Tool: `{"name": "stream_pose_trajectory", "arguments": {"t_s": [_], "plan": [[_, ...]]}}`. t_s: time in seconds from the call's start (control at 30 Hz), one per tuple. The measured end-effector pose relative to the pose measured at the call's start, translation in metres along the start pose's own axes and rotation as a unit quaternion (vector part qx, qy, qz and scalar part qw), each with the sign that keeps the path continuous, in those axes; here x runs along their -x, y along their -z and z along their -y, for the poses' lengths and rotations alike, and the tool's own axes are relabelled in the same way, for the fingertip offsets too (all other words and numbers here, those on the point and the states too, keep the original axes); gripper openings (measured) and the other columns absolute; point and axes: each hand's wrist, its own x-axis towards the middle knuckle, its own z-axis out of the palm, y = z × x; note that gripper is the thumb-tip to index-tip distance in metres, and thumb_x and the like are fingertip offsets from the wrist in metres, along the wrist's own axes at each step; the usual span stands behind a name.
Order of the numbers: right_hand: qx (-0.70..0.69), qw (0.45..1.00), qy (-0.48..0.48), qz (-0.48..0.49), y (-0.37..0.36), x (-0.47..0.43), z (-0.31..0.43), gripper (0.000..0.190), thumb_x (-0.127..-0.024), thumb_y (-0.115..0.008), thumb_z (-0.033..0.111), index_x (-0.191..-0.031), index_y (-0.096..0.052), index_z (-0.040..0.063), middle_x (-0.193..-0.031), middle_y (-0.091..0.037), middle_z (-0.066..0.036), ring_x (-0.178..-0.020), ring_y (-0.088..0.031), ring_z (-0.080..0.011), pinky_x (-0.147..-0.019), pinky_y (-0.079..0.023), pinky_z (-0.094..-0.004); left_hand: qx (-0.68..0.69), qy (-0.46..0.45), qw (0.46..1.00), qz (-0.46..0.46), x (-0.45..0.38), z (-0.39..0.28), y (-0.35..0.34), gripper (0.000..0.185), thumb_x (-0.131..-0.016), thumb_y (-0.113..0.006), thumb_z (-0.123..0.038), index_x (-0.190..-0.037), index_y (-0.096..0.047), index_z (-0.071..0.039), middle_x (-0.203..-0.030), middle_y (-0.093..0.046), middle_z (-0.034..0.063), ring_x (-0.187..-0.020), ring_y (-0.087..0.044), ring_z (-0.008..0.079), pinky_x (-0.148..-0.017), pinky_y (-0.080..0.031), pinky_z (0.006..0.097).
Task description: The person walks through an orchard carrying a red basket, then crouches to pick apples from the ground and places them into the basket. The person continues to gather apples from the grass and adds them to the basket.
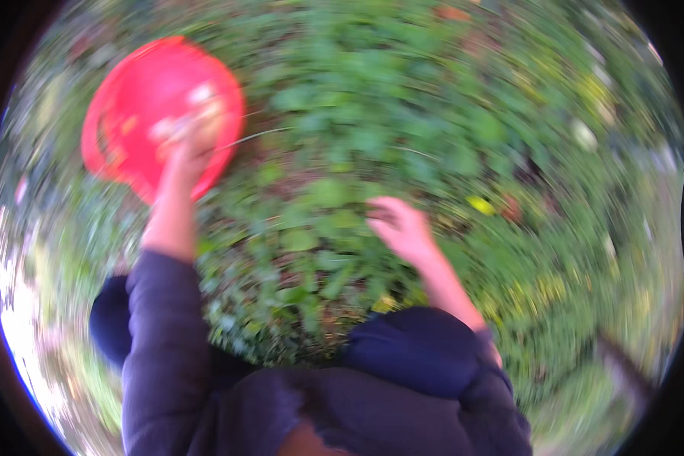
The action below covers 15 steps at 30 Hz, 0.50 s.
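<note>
A red plastic tub or bucket (142,74) is at the upper left, its open side towards me. Pale and orange pieces (162,130) lie inside, too blurred to identify. My left hand (196,145) reaches across the near rim and overlaps the inside; motion blur hides whether its fingers grip anything. A thin pale stem or wire (262,133) runs rightward from beside that hand. Over low green leaves (330,194) in the middle, my right hand (399,225) has slightly curled fingers, thumb apart from the index finger, with nothing visible between them.
Dense green ground plants (387,97) surround me. A yellow leaf (481,205) and a brown leaf (511,208) lie right of my right hand. My dark-clad knee (413,347) is close below. A dark branch-like shape (624,362) crosses the lower right.
</note>
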Motion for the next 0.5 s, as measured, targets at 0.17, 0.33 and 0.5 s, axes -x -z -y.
{"name": "stream_pose_trajectory", "arguments": {"t_s": [0.17,0.33,0.5], "plan": [[-0.038,0.999,-0.026,-0.003,0.016,0.003,0.008,0.032,-0.085,-0.067,0.014,-0.115,-0.059,0.006,-0.106,-0.065,-0.011,-0.094,-0.066,-0.0209,-0.083,-0.054,-0.0341,-0.132,0.085,0.984,-0.078,-0.028,0.0,0.0,0.049,-0.079,-0.073,-0.04,-0.117,-0.057,-0.013,-0.106,-0.064,0.0079,-0.093,-0.064,0.0213,-0.073,-0.054,0.0344],[-0.047,0.998,-0.027,-0.032,0.022,0.014,0.005,0.031,-0.085,-0.067,0.013,-0.114,-0.059,0.005,-0.106,-0.064,-0.011,-0.095,-0.066,-0.0204,-0.084,-0.054,-0.0331,-0.517,-0.162,0.819,-0.191,-0.038,0.001,-0.013,0.076,-0.077,-0.068,-0.053,-0.132,-0.046,-0.005,-0.124,-0.052,0.0223,-0.112,-0.054,0.0337,-0.091,-0.045,0.0472],[-0.074,0.992,-0.041,-0.091,0.026,0.026,-0.005,0.029,-0.083,-0.066,0.012,-0.109,-0.06,0.002,-0.103,-0.065,-0.015,-0.089,-0.066,-0.0227,-0.08,-0.054,-0.0346,-0.7,-0.434,0.558,-0.101,0.079,0.024,-0.115,0.079,-0.081,-0.065,-0.046,-0.143,-0.035,-0.008,-0.138,-0.037,0.0277,-0.126,-0.037,0.0453,-0.103,-0.034,0.0538]]}}
